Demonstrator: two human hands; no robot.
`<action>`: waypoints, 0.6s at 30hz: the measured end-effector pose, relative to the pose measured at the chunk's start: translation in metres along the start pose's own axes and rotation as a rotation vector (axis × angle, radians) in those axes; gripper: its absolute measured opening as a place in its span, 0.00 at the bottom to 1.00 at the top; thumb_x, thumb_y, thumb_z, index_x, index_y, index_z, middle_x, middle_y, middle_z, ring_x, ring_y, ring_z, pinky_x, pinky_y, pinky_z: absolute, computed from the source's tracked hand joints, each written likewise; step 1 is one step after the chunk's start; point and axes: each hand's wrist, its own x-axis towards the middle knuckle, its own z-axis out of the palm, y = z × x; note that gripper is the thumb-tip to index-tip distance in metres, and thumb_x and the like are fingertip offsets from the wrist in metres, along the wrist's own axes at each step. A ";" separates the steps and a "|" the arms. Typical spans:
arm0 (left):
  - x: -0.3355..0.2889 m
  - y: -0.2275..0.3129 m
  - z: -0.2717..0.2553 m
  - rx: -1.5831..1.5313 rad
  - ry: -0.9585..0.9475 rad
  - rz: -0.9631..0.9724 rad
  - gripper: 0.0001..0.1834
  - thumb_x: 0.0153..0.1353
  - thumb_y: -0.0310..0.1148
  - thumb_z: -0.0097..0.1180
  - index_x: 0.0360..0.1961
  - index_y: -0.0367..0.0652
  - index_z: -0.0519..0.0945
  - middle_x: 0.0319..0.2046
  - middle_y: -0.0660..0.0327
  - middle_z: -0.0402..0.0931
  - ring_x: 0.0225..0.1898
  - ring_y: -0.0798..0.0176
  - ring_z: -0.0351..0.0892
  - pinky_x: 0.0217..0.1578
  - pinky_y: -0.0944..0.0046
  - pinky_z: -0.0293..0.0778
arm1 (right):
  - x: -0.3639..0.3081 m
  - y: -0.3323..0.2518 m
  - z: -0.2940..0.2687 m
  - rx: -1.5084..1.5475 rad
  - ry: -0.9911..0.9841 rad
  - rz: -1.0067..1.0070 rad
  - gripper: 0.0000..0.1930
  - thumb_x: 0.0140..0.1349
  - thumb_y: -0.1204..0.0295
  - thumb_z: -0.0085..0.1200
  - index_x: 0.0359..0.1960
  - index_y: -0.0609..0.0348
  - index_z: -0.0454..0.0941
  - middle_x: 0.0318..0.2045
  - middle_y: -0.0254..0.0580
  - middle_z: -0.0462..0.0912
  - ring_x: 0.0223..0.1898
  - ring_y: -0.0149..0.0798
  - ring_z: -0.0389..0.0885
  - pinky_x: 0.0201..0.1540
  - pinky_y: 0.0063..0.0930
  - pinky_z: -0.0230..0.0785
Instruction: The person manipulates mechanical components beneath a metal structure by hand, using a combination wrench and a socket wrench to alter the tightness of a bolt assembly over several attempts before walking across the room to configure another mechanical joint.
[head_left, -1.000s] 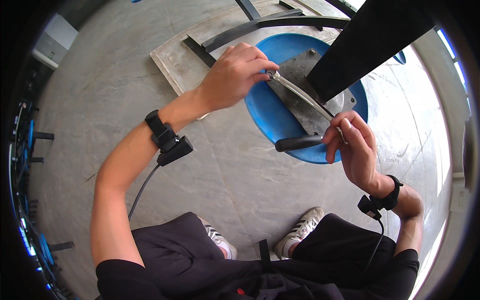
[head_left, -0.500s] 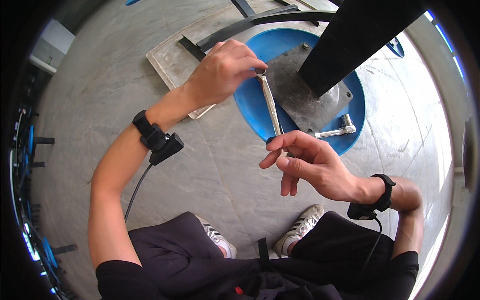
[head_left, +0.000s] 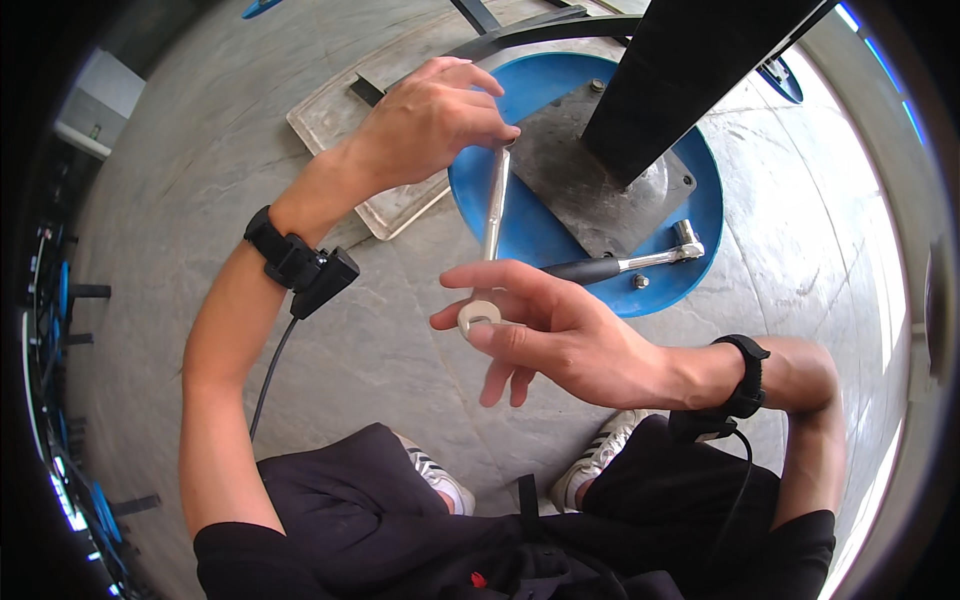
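A silver combination wrench point(head_left: 495, 205) reaches from the near-left corner of a grey steel base plate point(head_left: 555, 150) toward me. My left hand point(head_left: 430, 125) presses its thumb and fingertips on the far end, the other fingers curled; the bolt beneath is hidden. My right hand point(head_left: 570, 330) has its thumb and fingers closed about the near, open-jawed end. Behind my right fingers lies a ratchet wrench point(head_left: 640, 262) with a black handle and an upright socket, resting at the blue round base point(head_left: 690, 280). A small bolt point(head_left: 640, 282) sits near it.
A black square post point(head_left: 660, 90) rises from the plate and leans across the upper right. To the left a dirty pale board point(head_left: 330, 130) lies on the grey floor, with black metal bars beyond. Dark racks with blue discs line the left edge.
My right hand has swung the wrench's near end to the left, uncovering the ratchet's black handle and the small bolt. My left hand has stayed at the far end, shifting slightly left.
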 end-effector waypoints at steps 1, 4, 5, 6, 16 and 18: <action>0.001 0.000 0.000 0.007 -0.008 0.022 0.08 0.50 0.26 0.60 0.33 0.47 0.84 0.27 0.67 0.79 0.46 0.61 0.75 0.51 0.55 0.67 | 0.003 0.000 0.003 -0.005 -0.024 -0.023 0.23 0.68 0.70 0.42 0.63 0.60 0.55 0.51 0.40 0.72 0.33 0.28 0.80 0.34 0.22 0.73; 0.004 0.000 -0.003 0.053 -0.053 0.063 0.08 0.50 0.25 0.58 0.33 0.46 0.83 0.28 0.68 0.80 0.47 0.61 0.76 0.53 0.55 0.67 | 0.015 0.010 0.004 -0.084 -0.043 -0.046 0.28 0.66 0.70 0.44 0.65 0.60 0.51 0.52 0.48 0.70 0.37 0.33 0.80 0.37 0.26 0.73; 0.004 0.000 -0.004 0.052 -0.057 0.067 0.08 0.50 0.25 0.58 0.33 0.46 0.83 0.28 0.68 0.80 0.47 0.61 0.76 0.53 0.55 0.67 | 0.017 0.014 0.003 -0.136 -0.041 -0.055 0.29 0.65 0.69 0.44 0.66 0.60 0.50 0.52 0.50 0.70 0.38 0.35 0.80 0.37 0.27 0.74; 0.004 0.003 -0.004 0.084 -0.073 0.065 0.08 0.50 0.24 0.57 0.33 0.45 0.83 0.31 0.68 0.81 0.49 0.60 0.75 0.54 0.55 0.67 | 0.018 0.019 0.002 -0.154 -0.040 -0.046 0.32 0.63 0.69 0.45 0.67 0.60 0.47 0.50 0.53 0.70 0.41 0.37 0.80 0.38 0.29 0.74; -0.004 0.014 0.000 0.149 -0.052 0.025 0.12 0.49 0.26 0.60 0.38 0.44 0.82 0.40 0.64 0.82 0.55 0.59 0.73 0.58 0.51 0.66 | -0.015 0.020 -0.012 -0.573 0.177 -0.093 0.35 0.58 0.73 0.49 0.65 0.61 0.46 0.27 0.57 0.79 0.28 0.50 0.83 0.33 0.37 0.72; -0.003 0.015 0.001 0.147 -0.044 0.031 0.14 0.49 0.26 0.61 0.39 0.44 0.82 0.40 0.64 0.82 0.56 0.59 0.73 0.57 0.52 0.66 | -0.023 0.013 -0.019 -0.686 0.206 -0.080 0.34 0.58 0.72 0.50 0.64 0.63 0.48 0.25 0.57 0.80 0.27 0.51 0.82 0.31 0.38 0.72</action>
